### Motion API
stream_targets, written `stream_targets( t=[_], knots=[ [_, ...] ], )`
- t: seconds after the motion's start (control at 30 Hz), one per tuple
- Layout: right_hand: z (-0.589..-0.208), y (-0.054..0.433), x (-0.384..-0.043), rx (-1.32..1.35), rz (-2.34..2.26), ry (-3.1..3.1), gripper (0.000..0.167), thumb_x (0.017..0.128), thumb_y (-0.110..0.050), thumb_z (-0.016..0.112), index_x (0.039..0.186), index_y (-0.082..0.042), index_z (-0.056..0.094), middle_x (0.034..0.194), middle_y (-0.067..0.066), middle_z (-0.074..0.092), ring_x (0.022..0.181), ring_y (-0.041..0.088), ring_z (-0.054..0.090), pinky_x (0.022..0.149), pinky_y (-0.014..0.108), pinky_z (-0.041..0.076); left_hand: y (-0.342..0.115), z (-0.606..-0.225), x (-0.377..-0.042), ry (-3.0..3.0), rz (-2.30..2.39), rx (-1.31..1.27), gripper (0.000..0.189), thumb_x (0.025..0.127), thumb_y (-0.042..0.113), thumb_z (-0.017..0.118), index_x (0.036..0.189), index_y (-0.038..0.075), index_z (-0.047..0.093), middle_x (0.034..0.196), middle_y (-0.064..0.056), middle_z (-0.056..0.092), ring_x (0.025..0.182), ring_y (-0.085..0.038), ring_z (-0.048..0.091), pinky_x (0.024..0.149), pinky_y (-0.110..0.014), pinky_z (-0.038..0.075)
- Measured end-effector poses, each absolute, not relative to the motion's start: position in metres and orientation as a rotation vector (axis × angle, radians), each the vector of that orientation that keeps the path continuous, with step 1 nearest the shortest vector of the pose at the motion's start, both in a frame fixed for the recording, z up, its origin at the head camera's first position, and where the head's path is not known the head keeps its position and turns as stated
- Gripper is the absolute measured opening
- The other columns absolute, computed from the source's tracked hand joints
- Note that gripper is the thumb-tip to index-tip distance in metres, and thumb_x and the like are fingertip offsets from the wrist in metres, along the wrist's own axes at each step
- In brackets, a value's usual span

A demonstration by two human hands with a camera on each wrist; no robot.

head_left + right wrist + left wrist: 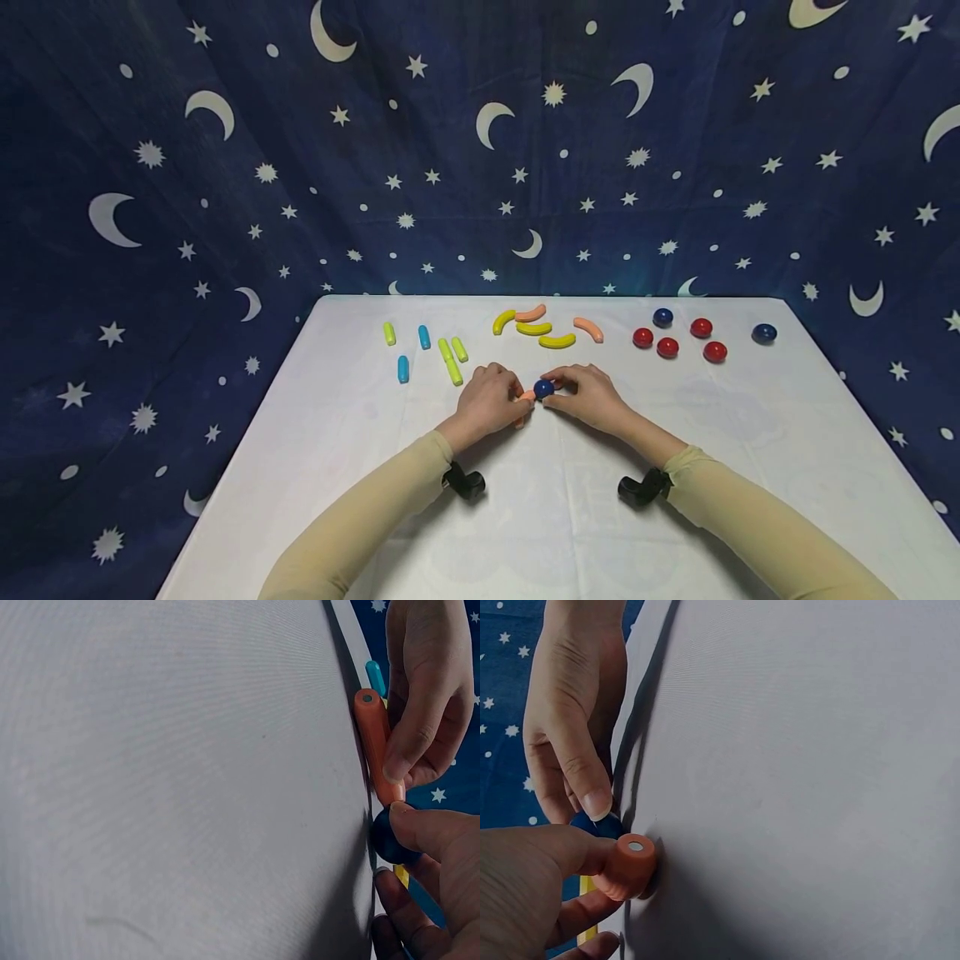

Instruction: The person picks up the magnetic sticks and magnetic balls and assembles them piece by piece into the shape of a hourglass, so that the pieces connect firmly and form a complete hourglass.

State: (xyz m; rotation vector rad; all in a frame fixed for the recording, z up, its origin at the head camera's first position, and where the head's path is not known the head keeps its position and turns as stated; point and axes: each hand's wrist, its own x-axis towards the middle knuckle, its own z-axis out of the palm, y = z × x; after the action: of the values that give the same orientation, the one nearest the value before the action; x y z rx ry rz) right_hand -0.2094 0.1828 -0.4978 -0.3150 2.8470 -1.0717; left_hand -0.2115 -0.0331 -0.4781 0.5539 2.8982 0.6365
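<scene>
Worktop (558, 533): brightly lit in the head view; soft shadows are cast under the sleeves (360, 525).
Red balls (667, 347): small highlights are caught.
Wrist views: dimmed; dark shadows are thrown beside the hands (490, 402) (590, 398), fine rippling shown.

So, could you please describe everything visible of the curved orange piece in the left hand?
The smooth, curved orange plastic-looking piece has a small, metallic-looking disc set in its near round end. The left hand pinches it aslant over the white table, its far end apparently touching the glossy dark blue ball.
</scene>
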Motion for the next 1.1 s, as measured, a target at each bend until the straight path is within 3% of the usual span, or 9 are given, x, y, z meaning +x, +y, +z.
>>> stream_targets(
  t=[0.17, 0.3, 0.4, 0.53, 0.67, 1.1],
  knots=[
    [-0.497, 0.183, -0.209, -0.314, -1.067, 2.849, 0.042, 0.086, -0.034, 0.084, 0.125, -0.023, 0.073, 0.103, -0.005, 0.069, 0.1, 0.02, 0.054, 0.092, 0.045, 0.038, -0.033, -0.48, -0.212, 2.911, 0.651, 0.577, 0.023, 0.091, 0.042, 0.072, 0.088, 0.019, 0.069, 0.122, -0.003, 0.062, 0.11, -0.022, 0.053, 0.083, -0.034, 0.049],
    [-0.493, 0.184, -0.209, -0.315, -1.045, 2.811, 0.043, 0.087, -0.035, 0.083, 0.127, -0.022, 0.072, 0.104, -0.005, 0.069, 0.1, 0.02, 0.054, 0.091, 0.046, 0.039, -0.034, -0.482, -0.212, 2.911, 0.67, 0.604, 0.022, 0.091, 0.04, 0.073, 0.084, 0.019, 0.067, 0.102, 0.002, 0.063, 0.099, -0.018, 0.056, 0.073, -0.032, 0.049],
    [-0.488, 0.191, -0.214, -0.342, -1.067, 2.729, 0.041, 0.091, -0.034, 0.079, 0.129, -0.019, 0.071, 0.106, -0.004, 0.069, 0.101, 0.019, 0.057, 0.093, 0.045, 0.045, -0.034, -0.481, -0.213, 2.905, 0.676, 0.61, 0.023, 0.09, 0.038, 0.074, 0.081, 0.019, 0.065, 0.086, 0.006, 0.054, 0.085, -0.015, 0.052, 0.063, -0.029, 0.044],
    [-0.479, 0.204, -0.223, -0.365, -1.13, 2.656, 0.035, 0.096, -0.029, 0.073, 0.128, -0.012, 0.07, 0.107, -0.001, 0.07, 0.098, 0.019, 0.061, 0.09, 0.043, 0.051, -0.034, -0.478, -0.213, 2.885, 0.671, 0.598, 0.022, 0.089, 0.038, 0.075, 0.079, 0.02, 0.066, 0.084, 0.007, 0.054, 0.082, -0.014, 0.052, 0.059, -0.028, 0.043],
    [-0.467, 0.218, -0.231, -0.347, -1.17, 2.697, 0.032, 0.098, -0.024, 0.07, 0.126, -0.008, 0.071, 0.109, 0.003, 0.072, 0.1, 0.023, 0.062, 0.092, 0.046, 0.05, -0.034, -0.477, -0.215, 2.868, 0.679, 0.595, 0.022, 0.088, 0.036, 0.076, 0.076, 0.02, 0.066, 0.082, 0.007, 0.055, 0.075, -0.012, 0.052, 0.056, -0.027, 0.043],
    [-0.447, 0.254, -0.258, -0.22, -1.221, 2.789, 0.04, 0.101, -0.027, 0.067, 0.133, -0.002, 0.065, 0.123, 0.018, 0.067, 0.113, 0.034, 0.061, 0.094, 0.052, 0.049, -0.032, -0.478, -0.216, 2.872, 0.69, 0.595, 0.02, 0.087, 0.032, 0.076, 0.076, 0.02, 0.065, 0.08, 0.007, 0.056, 0.071, -0.011, 0.053, 0.053, -0.026, 0.044]
  ],
)
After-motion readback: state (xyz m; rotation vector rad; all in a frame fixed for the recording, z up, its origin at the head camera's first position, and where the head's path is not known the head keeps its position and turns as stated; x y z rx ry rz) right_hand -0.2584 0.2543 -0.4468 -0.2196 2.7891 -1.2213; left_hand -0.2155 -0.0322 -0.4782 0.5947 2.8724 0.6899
